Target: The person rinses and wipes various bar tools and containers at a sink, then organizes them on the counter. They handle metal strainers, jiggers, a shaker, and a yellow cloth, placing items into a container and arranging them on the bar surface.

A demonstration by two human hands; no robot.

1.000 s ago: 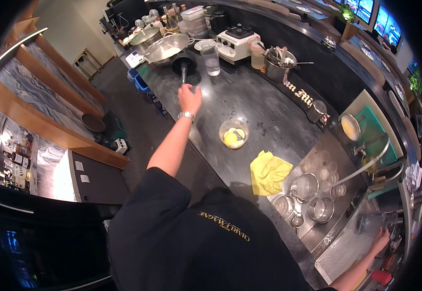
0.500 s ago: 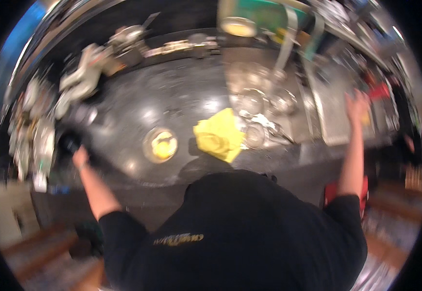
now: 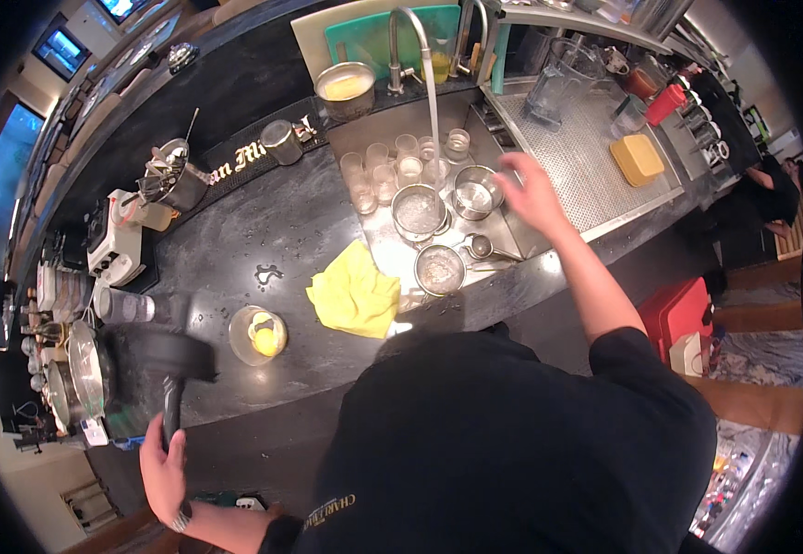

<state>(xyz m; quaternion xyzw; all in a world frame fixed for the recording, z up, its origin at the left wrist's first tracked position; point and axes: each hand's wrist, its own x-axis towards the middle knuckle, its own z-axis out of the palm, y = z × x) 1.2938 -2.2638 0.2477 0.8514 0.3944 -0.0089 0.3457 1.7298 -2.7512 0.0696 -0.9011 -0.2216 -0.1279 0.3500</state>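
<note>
My left hand (image 3: pixel 165 466) is closed around the black handle of a dark, round pan (image 3: pixel 178 356), which is smeared by motion at the left of the counter. To its right stands a clear bowl (image 3: pixel 258 335) with yolk-coloured egg in it. A crumpled yellow cloth (image 3: pixel 355 291) lies between the bowl and the sink. My right hand (image 3: pixel 532 196), fingers apart and holding nothing, hovers by a steel pot (image 3: pixel 477 192) in the sink. Beside that pot are a second steel pot (image 3: pixel 419 211) and a smaller pan (image 3: pixel 439 270).
A tap (image 3: pixel 395 51) arches over the sink, where several clear glasses (image 3: pixel 407 148) stand. A perforated steel drainboard (image 3: pixel 572 166) on the right bears a yellow block (image 3: pixel 636 160). A white appliance (image 3: pixel 117 249) and a utensil pot (image 3: pixel 180 192) line the back left. Another person (image 3: pixel 775 189) is far right.
The view has swung and sharpened. My right hand has gone from over the drainboard to the sink's right side. My left hand, still around the black handle, has come nearer my body.
</note>
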